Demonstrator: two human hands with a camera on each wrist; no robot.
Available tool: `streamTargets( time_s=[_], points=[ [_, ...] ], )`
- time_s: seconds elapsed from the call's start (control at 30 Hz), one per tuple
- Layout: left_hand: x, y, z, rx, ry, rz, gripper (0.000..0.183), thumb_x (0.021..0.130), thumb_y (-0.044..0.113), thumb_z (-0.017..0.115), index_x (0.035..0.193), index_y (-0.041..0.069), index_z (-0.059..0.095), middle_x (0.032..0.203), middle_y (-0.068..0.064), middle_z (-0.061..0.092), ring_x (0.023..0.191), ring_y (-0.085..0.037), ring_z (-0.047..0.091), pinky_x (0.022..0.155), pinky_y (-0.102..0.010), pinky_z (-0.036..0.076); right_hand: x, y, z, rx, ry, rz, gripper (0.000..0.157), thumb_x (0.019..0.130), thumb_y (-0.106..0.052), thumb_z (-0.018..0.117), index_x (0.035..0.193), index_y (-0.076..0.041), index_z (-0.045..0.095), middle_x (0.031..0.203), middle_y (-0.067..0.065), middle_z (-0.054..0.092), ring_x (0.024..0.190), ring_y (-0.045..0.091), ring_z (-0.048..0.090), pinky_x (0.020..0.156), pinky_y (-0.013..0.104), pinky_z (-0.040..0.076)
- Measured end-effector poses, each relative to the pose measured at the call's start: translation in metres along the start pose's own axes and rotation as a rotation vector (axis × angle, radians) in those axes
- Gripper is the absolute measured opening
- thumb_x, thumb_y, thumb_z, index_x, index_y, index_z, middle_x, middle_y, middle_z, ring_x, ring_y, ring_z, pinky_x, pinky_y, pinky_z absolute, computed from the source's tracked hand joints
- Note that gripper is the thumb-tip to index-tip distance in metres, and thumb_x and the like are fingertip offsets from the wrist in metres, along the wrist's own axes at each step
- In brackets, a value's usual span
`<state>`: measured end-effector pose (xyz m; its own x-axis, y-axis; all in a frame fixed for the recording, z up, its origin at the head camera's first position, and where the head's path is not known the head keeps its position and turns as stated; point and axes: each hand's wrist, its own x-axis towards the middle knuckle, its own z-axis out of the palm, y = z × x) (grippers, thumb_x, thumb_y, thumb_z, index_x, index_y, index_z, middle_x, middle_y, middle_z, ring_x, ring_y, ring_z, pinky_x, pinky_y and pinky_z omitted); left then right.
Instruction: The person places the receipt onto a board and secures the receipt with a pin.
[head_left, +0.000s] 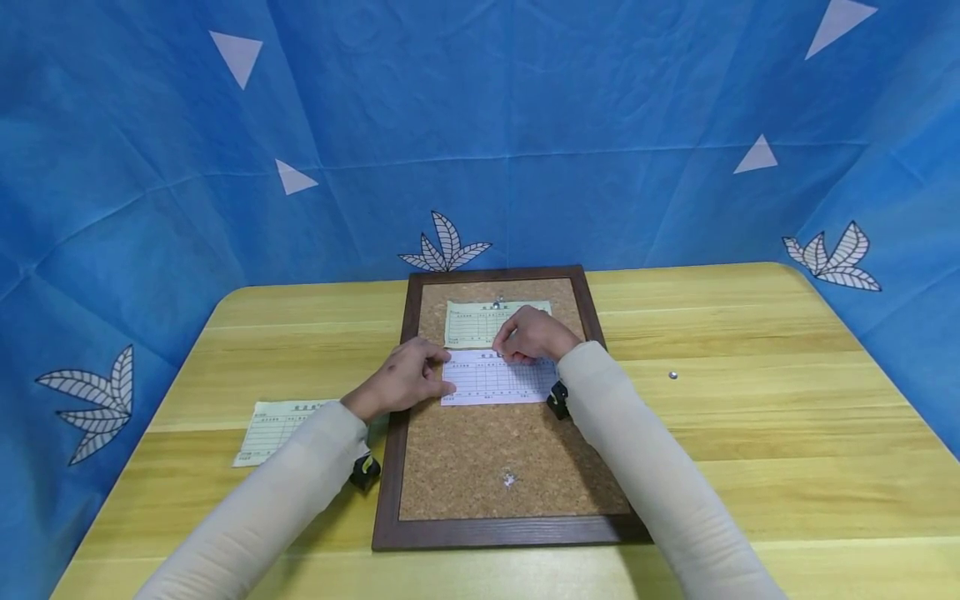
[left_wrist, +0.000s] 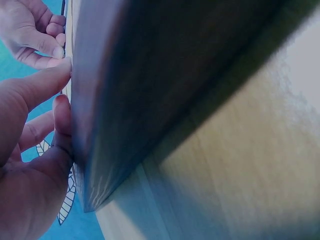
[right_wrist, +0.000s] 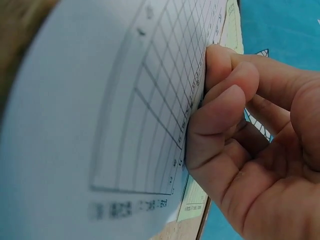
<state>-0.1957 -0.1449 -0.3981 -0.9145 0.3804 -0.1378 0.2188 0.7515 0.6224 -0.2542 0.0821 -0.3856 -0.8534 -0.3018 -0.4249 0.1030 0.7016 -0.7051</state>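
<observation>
A white printed slip (head_left: 480, 387) lies across a cork board (head_left: 465, 450) with a dark wooden frame, just below a pale green slip (head_left: 465, 321). My left hand (head_left: 405, 375) rests its thumb and forefinger on the white slip's left edge. At the top middle of that slip is my right hand (head_left: 532, 333), thumb and forefinger brought together against the paper, other fingers curled. Close up in the right wrist view, these fingertips (right_wrist: 217, 60) touch the white slip; I cannot tell what is between them. A silver thumbtack (head_left: 497, 305) sits at the green slip's top.
Another green slip (head_left: 270, 429) lies on the wooden table (head_left: 787, 467) left of the board, partly under my left forearm. Several small shiny pins (head_left: 509, 479) form a cluster low on the cork. One silver tack (head_left: 672, 375) is on the table at right. A blue curtain (head_left: 480, 108) hangs behind.
</observation>
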Motion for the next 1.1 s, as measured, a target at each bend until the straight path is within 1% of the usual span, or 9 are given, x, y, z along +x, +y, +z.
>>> streamTargets(
  time_s=[0.2,0.5,0.63,0.8,0.93,1.1],
  points=[
    [0.001,-0.0006,0.0011,-0.002,0.004,-0.004,0.05,0.085,0.013,0.081,0.129,-0.004,0.064,0.11,-0.01,0.056,0.081,-0.017,0.05,0.072,-0.031,0.043,0.0016,0.0003,-0.0005,-0.002,-0.012,0.002,0.014,0.096,-0.002,0.062,0.101,-0.003,0.075,0.071,0.005,0.064,0.061,0.013,0.052,0.058,0.026,0.045],
    [0.0009,0.0005,0.0005,0.008,-0.005,-0.016,0.05,0.086,0.013,0.081,0.129,-0.003,0.063,0.109,-0.01,0.056,0.081,-0.017,0.05,0.072,-0.031,0.042,0.0015,-0.0009,0.0004,-0.016,-0.021,-0.01,0.012,0.094,-0.001,0.062,0.099,-0.002,0.074,0.07,0.005,0.063,0.059,0.013,0.051,0.058,0.027,0.046],
    [0.0009,0.0004,-0.0003,0.014,-0.007,-0.001,0.05,0.085,0.013,0.081,0.129,-0.004,0.063,0.105,-0.009,0.055,0.08,-0.017,0.05,0.07,-0.03,0.042,0.0005,-0.0019,0.0006,-0.018,-0.018,-0.004,0.012,0.094,0.0,0.062,0.098,-0.002,0.073,0.07,0.005,0.063,0.058,0.013,0.051,0.058,0.027,0.045],
    [0.0004,0.0,-0.0012,0.02,-0.008,0.016,0.05,0.085,0.012,0.082,0.129,-0.004,0.064,0.101,-0.008,0.055,0.081,-0.018,0.049,0.07,-0.03,0.042,0.0008,-0.0029,0.0019,-0.048,-0.01,0.002,0.011,0.095,-0.003,0.063,0.097,-0.003,0.073,0.07,0.004,0.063,0.059,0.014,0.051,0.057,0.026,0.045],
    [0.0006,0.0002,-0.0017,0.022,-0.014,0.023,0.051,0.085,0.012,0.081,0.129,-0.005,0.063,0.1,-0.008,0.056,0.081,-0.018,0.049,0.069,-0.03,0.042,0.0021,-0.0032,0.0021,-0.08,-0.006,0.007,0.011,0.095,-0.003,0.063,0.097,-0.004,0.074,0.07,0.004,0.063,0.06,0.013,0.052,0.057,0.026,0.045],
    [-0.0002,0.0006,-0.002,0.032,-0.019,0.02,0.051,0.085,0.012,0.081,0.13,-0.005,0.063,0.102,-0.009,0.056,0.083,-0.018,0.049,0.067,-0.029,0.042,0.0023,-0.0038,0.0033,-0.089,-0.002,0.009,0.011,0.094,-0.001,0.063,0.096,-0.004,0.073,0.069,0.003,0.062,0.06,0.013,0.051,0.057,0.026,0.045]
  ],
)
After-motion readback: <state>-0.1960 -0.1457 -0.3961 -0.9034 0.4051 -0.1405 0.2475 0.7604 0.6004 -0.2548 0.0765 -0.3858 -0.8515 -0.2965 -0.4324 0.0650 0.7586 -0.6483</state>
